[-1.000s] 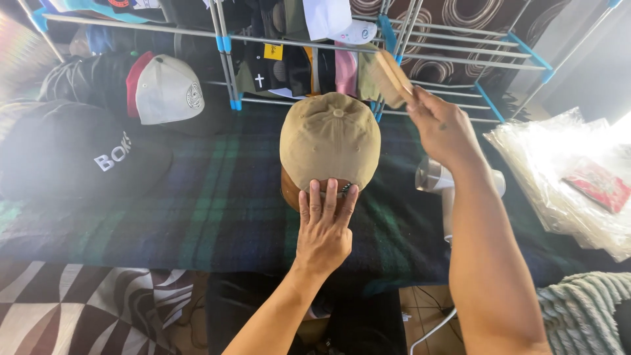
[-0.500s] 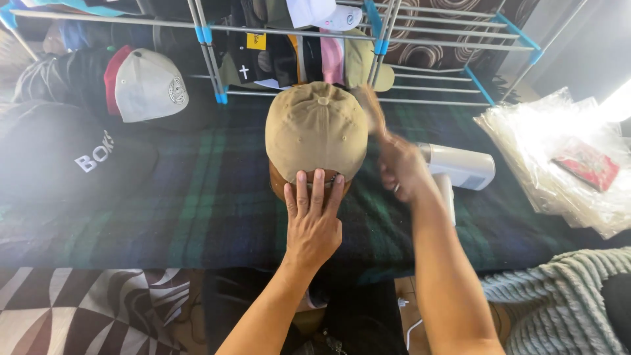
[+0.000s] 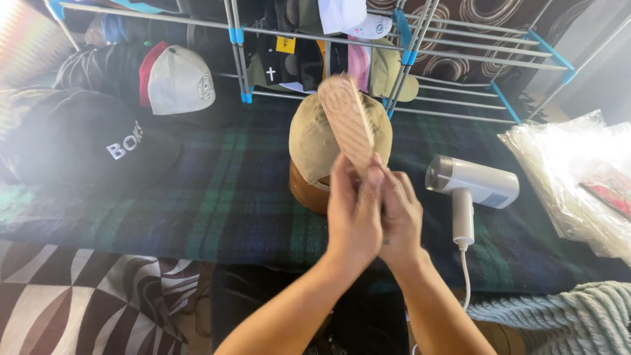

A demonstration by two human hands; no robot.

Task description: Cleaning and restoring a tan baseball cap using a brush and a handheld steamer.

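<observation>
Left hand: raised at centre of view, fingers closed around the handle end of a pale wooden brush with a long oval head of light bristles. Right hand: pressed against the left, fingers likewise wrapped on the same handle; exact finger placement blurred. Brush: upright, head tilted slightly leftward, held in front of the cap; contact between the two not discernible. Tan cotton baseball cap: crown up, seated on a rounded brown form, partly hidden behind brush and hands. Dark green-and-navy plaid blanket: spread flat beneath the form. White handheld steamer-like appliance with cylindrical head: lying on the blanket just right of the hands, white cord trailing down off the near edge. Black cap with white lettering: on the blanket at far left, well apart from the tan cap. Grey-and-red cap: behind the black one, near the rack. Metal wire rack with blue plastic joints: at the back, assorted caps hung along it. Clear plastic bags: heaped at right edge. Black-and-white geometric-patterned fabric: lower left. Pale ribbed knit fabric: lower right corner.
</observation>
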